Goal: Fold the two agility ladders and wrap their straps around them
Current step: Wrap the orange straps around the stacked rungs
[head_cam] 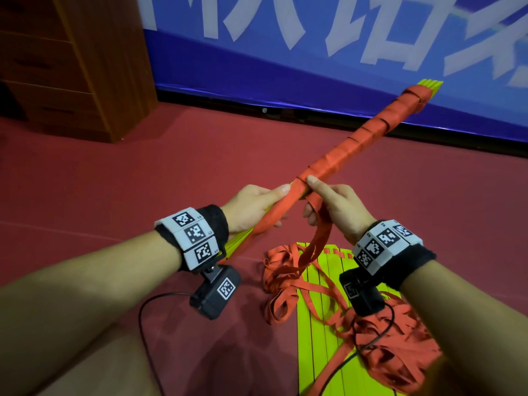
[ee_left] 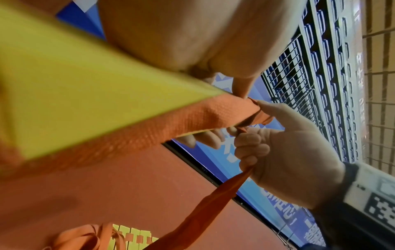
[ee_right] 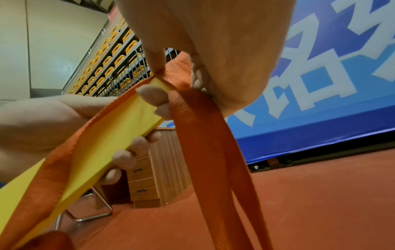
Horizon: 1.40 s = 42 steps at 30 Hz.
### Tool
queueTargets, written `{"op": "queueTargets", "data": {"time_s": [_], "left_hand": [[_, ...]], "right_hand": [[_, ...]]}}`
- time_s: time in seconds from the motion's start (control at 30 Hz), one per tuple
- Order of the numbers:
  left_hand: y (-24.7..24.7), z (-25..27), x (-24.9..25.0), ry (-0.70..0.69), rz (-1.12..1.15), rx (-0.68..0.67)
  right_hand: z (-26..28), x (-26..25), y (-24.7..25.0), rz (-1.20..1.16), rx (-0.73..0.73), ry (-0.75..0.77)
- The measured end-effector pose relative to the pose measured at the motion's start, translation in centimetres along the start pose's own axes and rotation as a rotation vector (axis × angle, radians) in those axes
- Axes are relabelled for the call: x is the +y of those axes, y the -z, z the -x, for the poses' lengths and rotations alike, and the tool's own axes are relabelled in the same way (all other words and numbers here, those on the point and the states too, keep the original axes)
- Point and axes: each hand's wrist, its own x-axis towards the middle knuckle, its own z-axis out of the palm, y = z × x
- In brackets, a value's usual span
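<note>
The folded ladder bundle (head_cam: pixel 368 132) is held in the air above the red floor (head_cam: pixel 143 172), its long axis running from the lower left, by the left wrist, up and away to the upper right, where its yellow rung ends (head_cam: pixel 430 84) are pointed at the blue banner (head_cam: pixel 314 52). Most of its length is covered by spiralled turns of orange strap (head_cam: pixel 320 238); the near part under the left hand (head_cam: pixel 251 204) is seen as bare yellow with one strap band along it.

The bundle is gripped by the left hand, fingers curled beneath and thumb laid along the top. The right hand (head_cam: pixel 337 207) is closed on the strap just beside it, index finger pressed on the last turn; the loose strap is hung down from that fist. The two hands are nearly touching.

The second ladder (head_cam: pixel 323 324) is spread flat on the floor below the hands, partly covered by tangled strap. A wooden cabinet (head_cam: pixel 77 61) is stood at the left, well apart. Open floor is left between the bundle and the banner's lower edge.
</note>
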Motion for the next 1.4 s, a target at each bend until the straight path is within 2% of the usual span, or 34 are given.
{"op": "queueTargets", "data": {"time_s": [0.2,0.37,0.6,0.77,0.9,1.0,1.07,1.2,1.4], "left_hand": [[0.3,-0.4,-0.6,-0.099,-0.171,0.16],[-0.1,-0.4,-0.5,-0.129,-0.146,0.295],[0.0,-0.7,-0.4,-0.145,-0.33,0.445],[-0.4,-0.5,0.0,-0.129,-0.406,0.529],[-0.5,-0.5,0.2,-0.1,-0.336,0.512],[-0.7,-0.3,0.3,-0.067,-0.218,0.476],[-0.9,-0.3,0.3,-0.078,-0.222,0.469],[-0.9,-0.4,0.4,-0.106,-0.258,0.439],[0.2,-1.1,0.2,-0.035,-0.192,0.253]], "right_hand": [[0.1,0.1,-0.1,-0.05,-0.046,-0.039],[-0.1,0.3,0.0,0.016,-0.046,-0.052],[-0.8,0.9,-0.3,0.113,0.039,0.089],[-1.3,1.1,-1.2,0.135,0.111,0.129],[-1.4,0.6,-1.3,0.083,0.156,0.104],[-1.1,0.4,-1.1,0.122,0.206,0.098],[-1.2,0.6,-1.1,0.156,0.234,0.096],[-1.7,1.2,-1.1,0.119,0.204,0.086],[-1.3,2.1,-0.4,0.095,0.127,0.103]]}}
